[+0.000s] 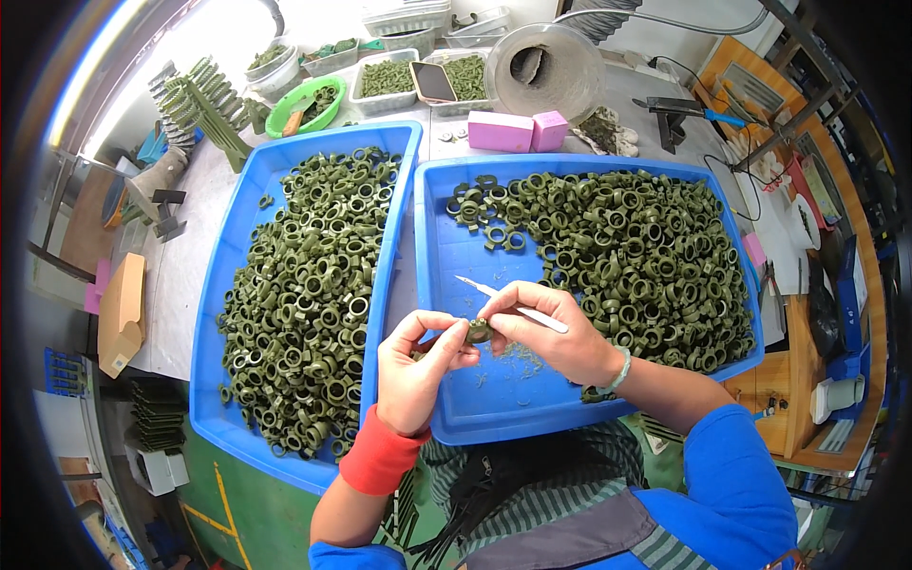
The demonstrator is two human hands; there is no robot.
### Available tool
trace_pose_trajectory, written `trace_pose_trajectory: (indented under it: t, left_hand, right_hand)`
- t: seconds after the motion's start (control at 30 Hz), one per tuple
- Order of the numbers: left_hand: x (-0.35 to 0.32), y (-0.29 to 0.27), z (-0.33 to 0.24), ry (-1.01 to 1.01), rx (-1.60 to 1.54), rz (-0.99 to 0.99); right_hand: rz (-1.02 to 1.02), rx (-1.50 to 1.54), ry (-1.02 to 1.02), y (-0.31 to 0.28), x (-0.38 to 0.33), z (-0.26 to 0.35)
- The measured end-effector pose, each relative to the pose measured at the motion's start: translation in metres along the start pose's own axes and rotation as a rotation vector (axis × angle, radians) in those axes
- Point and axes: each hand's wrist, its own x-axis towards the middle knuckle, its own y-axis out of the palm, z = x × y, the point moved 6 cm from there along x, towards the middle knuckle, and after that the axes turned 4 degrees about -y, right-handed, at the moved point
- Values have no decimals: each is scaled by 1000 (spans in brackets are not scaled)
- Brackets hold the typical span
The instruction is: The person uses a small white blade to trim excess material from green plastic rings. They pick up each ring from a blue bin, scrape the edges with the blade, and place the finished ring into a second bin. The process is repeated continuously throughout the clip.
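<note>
A small dark green ring-shaped part is pinched between the fingertips of my left hand, above the near left of the right blue tray. My right hand is closed around a slim white-handled craft knife, its thin tip pointing up and left, away from the part. The fingertips of that hand also touch the part. Many similar green rings are heaped in this tray. Fine green shavings lie on its floor below my hands.
To the left stands another blue tray, filled with green rings. Behind are pink blocks, a phone on clear tubs of green pieces, a green basket and a large duct mouth. A clamp-like tool lies at the back right.
</note>
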Motion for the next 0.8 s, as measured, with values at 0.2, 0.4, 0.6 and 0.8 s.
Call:
trace_pose_trajectory:
  t: [0.2,0.4,0.6,0.8]
  left_hand:
    - [0,1,1,-17,-48,-13]
    - [-4,5,-15,209,210,-87]
    - [-6,9,-12,130,122,-14]
    - [-6,8,-11,125,80,-1]
  right_hand:
    - [-34,-24,-26,1,-1,1]
    - [-115,-440,-336,2,-4,17]
    - [-136,-674,-584,10,-6,28]
    - [-122,-740,-676,13,-7,33]
